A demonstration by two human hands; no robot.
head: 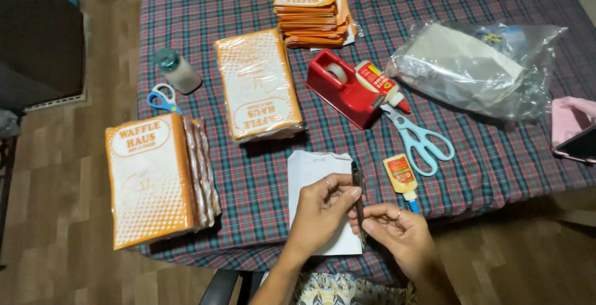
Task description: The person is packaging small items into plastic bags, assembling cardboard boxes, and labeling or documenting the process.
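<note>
My left hand (321, 209) and my right hand (397, 233) meet over a white paper sheet (312, 171) near the front edge of the plaid-covered table (496, 162). Both pinch a thin dark stick-like tool (357, 193) that stands roughly upright along the sheet's right edge. The left fingers grip it near its middle, the right fingers lower down. A small yellow glue bottle (401, 179) lies just right of the hands.
Orange-and-white paper bag bundles lie at the left edge (152, 177), centre (257, 84) and back (310, 7). Also here: red tape dispenser (341, 87), glue bottle (379, 81), light-blue scissors (422, 140), small blue scissors (162, 99), capped jar (177, 69), plastic bag (472, 69), pink case with phone (574, 131).
</note>
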